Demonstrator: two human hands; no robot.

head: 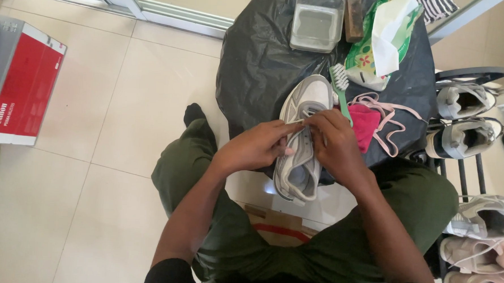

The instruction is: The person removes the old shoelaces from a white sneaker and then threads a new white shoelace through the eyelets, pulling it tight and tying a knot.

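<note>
Right, both hands are on the grey-and-white mesh sneaker (pixel 304 139), which lies toe-away on the near edge of the black plastic sheet (pixel 255 57) spread over the floor, its heel hanging over the sheet's near edge toward the person's lap. Left hand (pixel 255 147) is closed against the shoe's side, fingers pinching at the white lace (pixel 296 122) over the tongue. Right hand (pixel 337 142) is clenched on the other side of the eyelets, fingertips meeting the left at that same lace. Just beyond the right knuckles, a green-handled scrub brush with white bristles (pixel 341 87) lies angled along the shoe's right side. Beside it sits a crumpled magenta cloth (pixel 366 125), touching a loose tangle of pale pink laces (pixel 390 122) near the sheet's right edge. Toward the far edge stands a clear square plastic tub (pixel 317 21), a brown block (pixel 354 17) just beside it, then a green-and-white floral bag (pixel 381 39). Off to the right, a dark metal rack (pixel 466 162) carries more grey and pink shoes. Far left on the tile floor rests a red-and-white cardboard box (pixel 18 80).
</note>
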